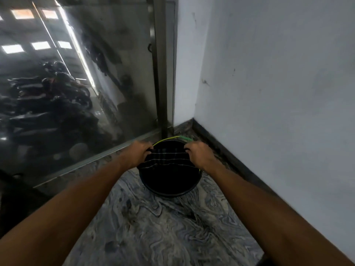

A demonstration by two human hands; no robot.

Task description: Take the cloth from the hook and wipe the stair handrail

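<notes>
We see 1 glass pane (pixel 76 83) at left, 1 black bucket (pixel 170 181) in the corner w/ thin green handle (pixel 169 138). 1 dark striped cloth (pixel 167 160) stretched over bucket, btwn 2 hands: left hand (pixel 141 152) & right hand (pixel 199 153) each pinched tight on a top corner.

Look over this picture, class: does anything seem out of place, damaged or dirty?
Nothing is spilled or broken. The white wall carries dark scuffs and smudges, and the glass pane looks grimy. The left hand and right hand hold a dark striped cloth stretched over a black bucket on the floor.
</notes>
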